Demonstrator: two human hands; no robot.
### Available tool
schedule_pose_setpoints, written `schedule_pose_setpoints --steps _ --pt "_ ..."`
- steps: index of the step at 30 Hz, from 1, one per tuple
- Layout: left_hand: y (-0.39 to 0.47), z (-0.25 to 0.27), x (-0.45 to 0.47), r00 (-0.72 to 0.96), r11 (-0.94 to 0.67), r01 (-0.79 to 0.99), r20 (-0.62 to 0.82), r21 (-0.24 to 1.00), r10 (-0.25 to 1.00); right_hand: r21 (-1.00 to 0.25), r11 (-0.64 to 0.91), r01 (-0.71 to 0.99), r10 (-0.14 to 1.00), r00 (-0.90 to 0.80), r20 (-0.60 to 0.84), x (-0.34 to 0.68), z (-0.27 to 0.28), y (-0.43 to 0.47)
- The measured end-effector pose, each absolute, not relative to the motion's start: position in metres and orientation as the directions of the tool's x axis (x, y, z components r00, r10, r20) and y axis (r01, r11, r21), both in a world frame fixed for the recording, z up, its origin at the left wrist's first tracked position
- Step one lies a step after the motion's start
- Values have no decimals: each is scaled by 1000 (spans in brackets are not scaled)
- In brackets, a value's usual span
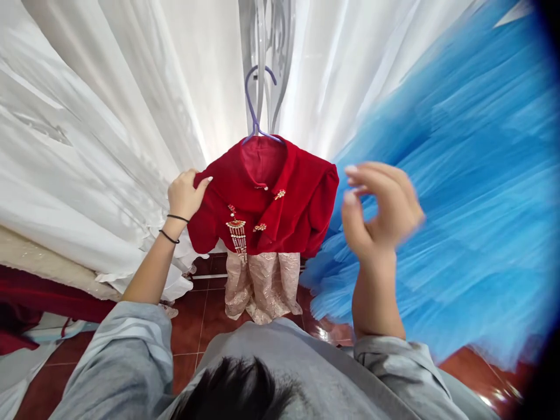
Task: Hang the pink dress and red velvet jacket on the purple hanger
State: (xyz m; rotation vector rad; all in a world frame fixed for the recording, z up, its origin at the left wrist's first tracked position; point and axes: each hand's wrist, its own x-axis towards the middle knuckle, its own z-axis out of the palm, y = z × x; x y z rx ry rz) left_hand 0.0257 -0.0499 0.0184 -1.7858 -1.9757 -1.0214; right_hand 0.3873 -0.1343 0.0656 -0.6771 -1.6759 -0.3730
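A short red velvet jacket hangs in front of me on a purple hanger. Its front carries jewelled clasps and a beaded tassel brooch. My left hand grips the jacket's shoulder on the left, thumb in front and the other fingers mostly hidden behind. To the right of the jacket, apart from it, my right hand is raised, slightly blurred. Its fingers are curved towards the thumb with a gap, and nothing shows between them. Below the jacket hangs a pale pink embroidered skirt.
A grey metal stand holds the hanger. White gowns hang on the left and behind, and a blue tulle dress fills the right side. Dark red cloth lies at lower left. The floor has reddish tiles.
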Motion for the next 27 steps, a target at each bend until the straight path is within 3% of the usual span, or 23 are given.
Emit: schedule_pose_setpoints --steps 4,9,11,15,19,21,25,27 --pt "-53 18 31 -209 -50 930 636 364 743 -465 592 659 609 12 793 373 24 -44" --pt "-67 12 71 -320 -61 896 735 440 597 -594 294 749 791 158 591 310 -26 -32" --pt "-72 1 107 -342 -35 894 730 447 592 -623 207 754 832 200 518 291 -32 -39" --pt "-71 -33 163 -390 51 861 593 505 705 -666 194 720 812 263 521 300 -38 -37" --pt "-67 -52 144 -552 160 771 520 617 652 -649 343 679 750 218 624 358 -43 -24" --pt "-68 -52 113 -554 154 782 561 603 616 -614 348 708 737 198 646 392 -39 -18" --pt "-67 -26 37 -374 14 882 679 472 632 -565 386 729 702 166 693 442 -6 -1" --pt "-55 -2 4 -353 -26 894 738 447 575 -548 429 718 652 174 738 453 16 17"
